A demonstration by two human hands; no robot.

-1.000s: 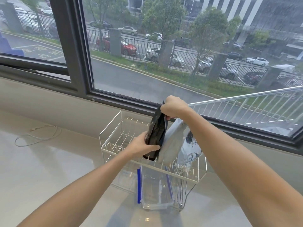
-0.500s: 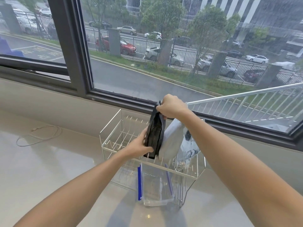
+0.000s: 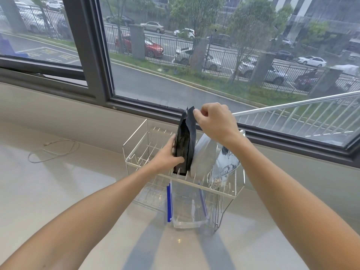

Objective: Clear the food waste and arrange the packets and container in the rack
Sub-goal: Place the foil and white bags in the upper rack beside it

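A white wire rack (image 3: 134, 151) stands on the pale counter below the window. A black packet (image 3: 185, 141) stands upright in its upper tier. My left hand (image 3: 167, 154) grips the packet's lower left side. My right hand (image 3: 216, 121) pinches the packet's top edge between fingertips. Right of it lean a grey-white packet (image 3: 203, 154) and a shiny silver packet (image 3: 226, 162), both in the same tier. A clear plastic container (image 3: 185, 207) with blue side clips sits on the rack's lower level at the front.
A thin white cable (image 3: 52, 151) lies coiled on the counter to the left. The dark window frame (image 3: 91, 55) and a low beige wall run close behind the rack. The counter (image 3: 58, 191) extends left and toward me.
The black packet now stands straighter with its bottom lower in the rack's slots. My right hand has loosened from a full grasp over the top to a fingertip pinch on its edge.
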